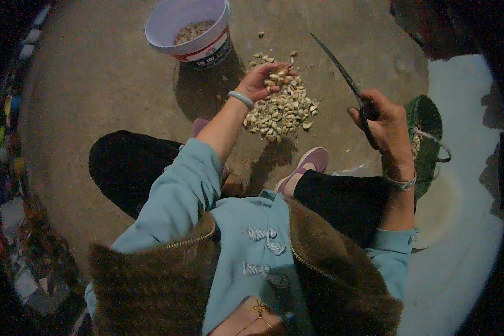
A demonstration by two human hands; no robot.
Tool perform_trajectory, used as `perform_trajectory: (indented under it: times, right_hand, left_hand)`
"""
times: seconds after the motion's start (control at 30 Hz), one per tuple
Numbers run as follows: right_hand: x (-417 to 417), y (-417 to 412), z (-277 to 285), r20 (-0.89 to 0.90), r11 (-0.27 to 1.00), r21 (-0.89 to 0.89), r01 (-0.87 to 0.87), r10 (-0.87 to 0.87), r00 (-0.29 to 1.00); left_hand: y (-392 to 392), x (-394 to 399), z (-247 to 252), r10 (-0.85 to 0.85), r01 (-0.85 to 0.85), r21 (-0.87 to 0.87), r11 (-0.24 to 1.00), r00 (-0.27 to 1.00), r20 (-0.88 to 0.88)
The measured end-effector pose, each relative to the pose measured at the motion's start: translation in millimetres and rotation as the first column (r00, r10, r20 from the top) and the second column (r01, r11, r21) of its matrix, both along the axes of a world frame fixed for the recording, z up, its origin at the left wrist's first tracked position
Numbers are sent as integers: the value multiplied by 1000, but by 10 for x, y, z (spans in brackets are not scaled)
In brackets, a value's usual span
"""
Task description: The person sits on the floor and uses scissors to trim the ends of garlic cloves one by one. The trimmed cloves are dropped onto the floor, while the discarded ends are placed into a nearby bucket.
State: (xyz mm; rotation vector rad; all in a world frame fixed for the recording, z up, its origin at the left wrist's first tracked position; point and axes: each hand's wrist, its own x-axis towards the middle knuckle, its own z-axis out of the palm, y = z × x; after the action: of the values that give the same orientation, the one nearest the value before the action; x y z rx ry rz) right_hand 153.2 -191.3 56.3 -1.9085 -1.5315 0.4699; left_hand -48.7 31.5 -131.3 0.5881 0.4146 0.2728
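My left hand is palm up, its fingers curled around several small pale pieces, which could be cloves or shells. Below it, a loose pile of the same pieces lies on the concrete floor. At the right, my right hand grips a dark, long-bladed tool, apparently scissors. Its tip points up and left, away from me, and the blades look closed together. Part of its handle is hidden by my fingers.
A white plastic bucket holding brownish bits stands beyond my left hand. To the right sits a green basket with a handle and pale pieces inside, beside a whitish surface. Mixed clutter lines the left edge. My shoes flank the pile.
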Motion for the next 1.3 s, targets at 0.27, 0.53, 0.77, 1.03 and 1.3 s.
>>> perform_trajectory:
  times: [0.27, 0.53, 0.77, 1.03, 1.3]
  right_hand:
    - [-69, -207, 17, -45, 985, 4, 174, -173, 984]
    - [-153, -47, 66, -330, 968, 180, 177, -110, 937]
    - [-33, 74, 5, -378, 977, 181, 109, -33, 925]
    - [71, 101, 64, -470, 991, 91, 98, -44, 881]
    - [42, 222, -46, -291, 985, 124, 122, -81, 953]
  left_hand:
    - [-356, 305, 748, -22, 46, -76, 996, 957, 291]
    - [-859, 451, 1210, -88, 70, 86, 994, 971, 223]
    - [-1177, 578, 1587, 17, -16, 71, 997, 1000, -8]
    - [-1000, 558, 1324, -105, 101, 30, 994, 979, 174]
    - [-1020, 573, 1361, -103, 80, 174, 981, 987, 127]
